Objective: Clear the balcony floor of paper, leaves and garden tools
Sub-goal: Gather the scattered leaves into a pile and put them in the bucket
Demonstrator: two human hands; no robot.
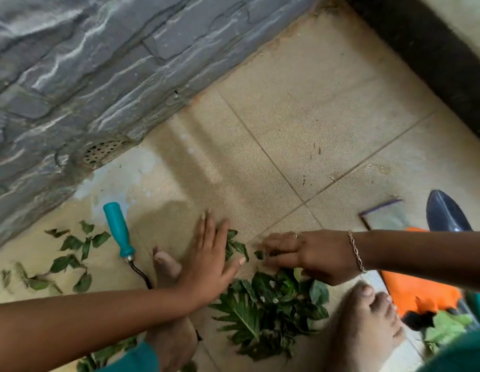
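- Flat and spread, my left hand point(209, 264) presses palm-down on the floor point(300, 116) just left of the leaf pile point(271, 307); its fingers are straight and its fingertips touch a few leaves at the pile's upper edge
- my right hand point(300, 256) is just above the pile, fingers curled down and pinching small leaf scraps point(273, 253); blur softens the fingertips; one bracelet point(355, 253) sits on that wrist
- one leaf pile, between my two bare feet; left foot point(166, 269) just left of it, right foot point(367, 318) just right of it
- loose leaves point(72, 253) lie scattered well left of the pile; I count roughly ten, but blur stops an exact count; a few more show at the bottom edge on either side of the pile
- one teal-handled tool point(120, 232) lies on the floor left of the pile, between it and the scattered leaves; its dark metal shank runs under my left forearm
- right of the pile, past my right forearm: one blue blade point(445, 213), one orange thing point(418, 291) that I cannot identify, one flat sheet point(383, 216) with a purple edge
- bare tile stretches above the pile up to the stone wall point(99, 63) on the left and the dark skirting point(434, 63) on the right; one drain grate point(101, 153) sits at the foot of the wall
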